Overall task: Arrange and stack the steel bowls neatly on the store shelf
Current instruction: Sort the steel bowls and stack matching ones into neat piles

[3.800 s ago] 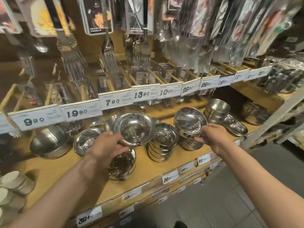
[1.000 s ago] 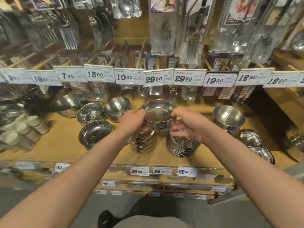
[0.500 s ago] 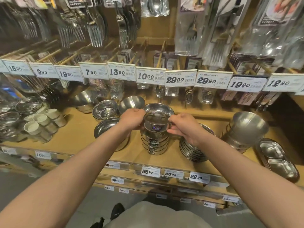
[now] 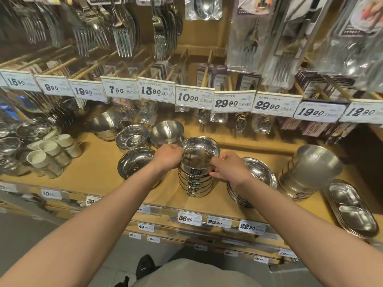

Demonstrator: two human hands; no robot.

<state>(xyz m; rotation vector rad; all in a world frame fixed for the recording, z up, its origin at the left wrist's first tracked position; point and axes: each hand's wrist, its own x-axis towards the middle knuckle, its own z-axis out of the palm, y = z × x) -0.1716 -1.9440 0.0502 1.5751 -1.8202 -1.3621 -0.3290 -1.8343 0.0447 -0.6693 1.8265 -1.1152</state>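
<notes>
Left hand point(image 4: 168, 156) grips the left rim of the top shiny round steel bowl point(image 4: 198, 154), fingers curled on it. Right hand point(image 4: 229, 169) pinches the same bowl's right side, fingertips on the wall by the rim. Bowl sits between both hands, mouth up, axis vertical with a slight tilt, seated on the stack of matching steel bowls with blue labels point(image 4: 195, 184).

Stack stands mid-front on the tan wooden store shelf point(image 4: 99, 172). Just right of it, under the right wrist: pile of shallow steel plates point(image 4: 261, 172). Further right: tilted stack of deep steel cups point(image 4: 310, 168), then oval divided steel trays point(image 4: 352, 210). Left of the stack: wide steel bowl point(image 4: 134, 164), two more steel bowls point(image 4: 132, 136) behind it. White price tags point(image 4: 194, 98) hang above.
</notes>
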